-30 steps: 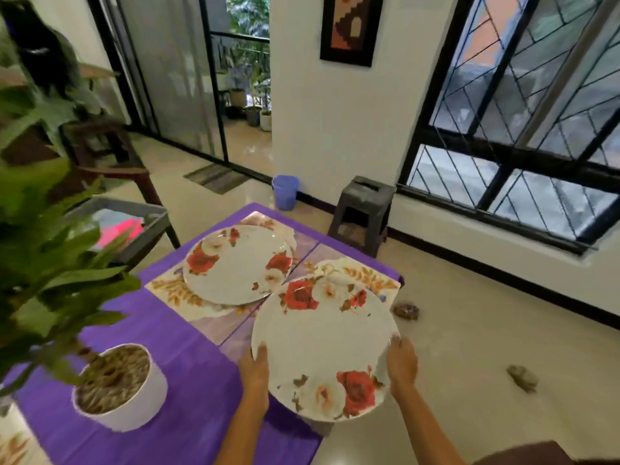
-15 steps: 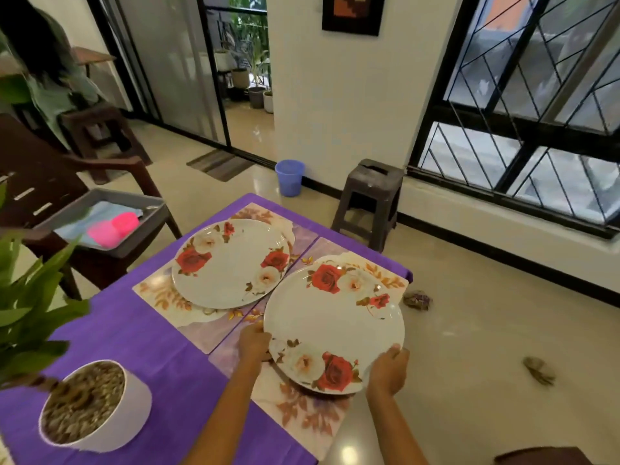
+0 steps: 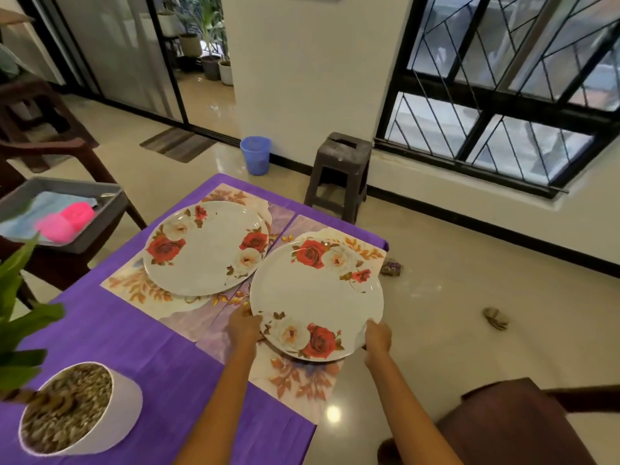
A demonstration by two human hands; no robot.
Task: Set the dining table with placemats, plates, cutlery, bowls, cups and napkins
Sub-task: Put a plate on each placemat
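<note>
Two floral plates sit on a purple-clothed table (image 3: 100, 330) at centre frame, tiled floor and a barred window (image 3: 503, 95) behind. Your left hand (image 3: 243, 328) and right hand (image 3: 377, 337) grip the nearer plate (image 3: 318, 297) by its rim, on the right placemat (image 3: 298, 380). A second plate (image 3: 208, 250) rests on the left placemat (image 3: 134, 286). One potted plant (image 3: 80, 407) stands lower left.
</note>
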